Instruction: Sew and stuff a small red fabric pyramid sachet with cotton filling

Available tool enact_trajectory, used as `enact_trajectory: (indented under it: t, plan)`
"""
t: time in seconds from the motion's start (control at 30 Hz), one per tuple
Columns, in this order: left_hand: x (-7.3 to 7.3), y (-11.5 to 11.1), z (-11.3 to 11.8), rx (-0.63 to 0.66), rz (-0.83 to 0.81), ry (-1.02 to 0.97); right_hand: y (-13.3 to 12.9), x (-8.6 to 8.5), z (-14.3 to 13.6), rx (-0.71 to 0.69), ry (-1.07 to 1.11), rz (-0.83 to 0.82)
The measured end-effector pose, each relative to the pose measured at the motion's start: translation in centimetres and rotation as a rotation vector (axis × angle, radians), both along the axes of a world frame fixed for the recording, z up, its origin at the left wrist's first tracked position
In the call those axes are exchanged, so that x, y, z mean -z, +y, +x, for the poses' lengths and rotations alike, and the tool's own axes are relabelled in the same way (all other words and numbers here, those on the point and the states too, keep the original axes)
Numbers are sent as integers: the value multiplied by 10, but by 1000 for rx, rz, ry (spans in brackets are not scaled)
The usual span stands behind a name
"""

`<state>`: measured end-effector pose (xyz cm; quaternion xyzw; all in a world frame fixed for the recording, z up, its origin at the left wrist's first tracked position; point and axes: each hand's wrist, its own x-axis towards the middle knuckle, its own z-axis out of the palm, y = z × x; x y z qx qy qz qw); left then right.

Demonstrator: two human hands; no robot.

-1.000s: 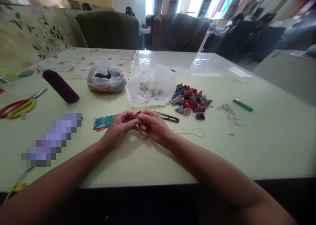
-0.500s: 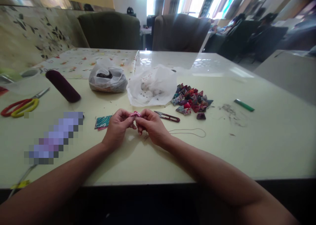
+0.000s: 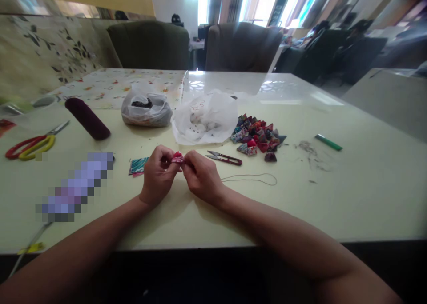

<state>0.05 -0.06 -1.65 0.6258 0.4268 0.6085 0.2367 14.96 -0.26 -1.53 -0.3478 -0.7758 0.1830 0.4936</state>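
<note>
Between my fingertips is a small piece of pink and red patterned fabric [image 3: 178, 158], held above the table. My left hand [image 3: 159, 173] is closed, pinching its left side. The fingers of my right hand [image 3: 202, 173] are closed on its right side. Whether a needle is in the fingers is too small to tell. A teal patterned fabric square [image 3: 138, 166] lies partly behind my left hand, with pink cloth under it. Beyond my right hand lie thread snips [image 3: 225, 158] with a dark red handle. A loop of thin thread [image 3: 258, 177] trails from near my right wrist.
A pile of small patterned fabric pieces [image 3: 258, 133] sits right of an open white plastic bag [image 3: 208, 122] of white stuffing. Further left are another bag [image 3: 146, 110], a maroon cylinder [image 3: 87, 118], scissors [image 3: 36, 145] and a blurred-out object [image 3: 78, 182]. A green stick [image 3: 328, 142] lies right, near thread scraps.
My hands have turned the fabric piece and shifted slightly left, so more of its red and pink side shows. My right hand has rolled, its back now facing up more.
</note>
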Motion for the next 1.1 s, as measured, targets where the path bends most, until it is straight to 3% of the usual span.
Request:
enact_trajectory:
  t: [0.17,0.3,0.5,0.67,0.93,1.0,1.1]
  plan:
    - [4,1,-3,-108,51,116,-1,-2,0,-37,-71,68]
    - [4,3,-3,-17,-51,10,0,-2,-1,-96,-95,105]
    - [1,4,-7,-113,77,152,6,-10,4,-109,176,-335]
    - [-4,2,-7,-129,164,296,10,-11,5,-130,257,-488]
    - [-6,2,-9,-165,168,353,5,-14,5,-140,216,-420]
    - [-6,3,-10,-182,131,311,6,-15,5,-134,207,-387]
    - [-5,5,-11,-110,33,208,7,-15,6,-128,207,-359]
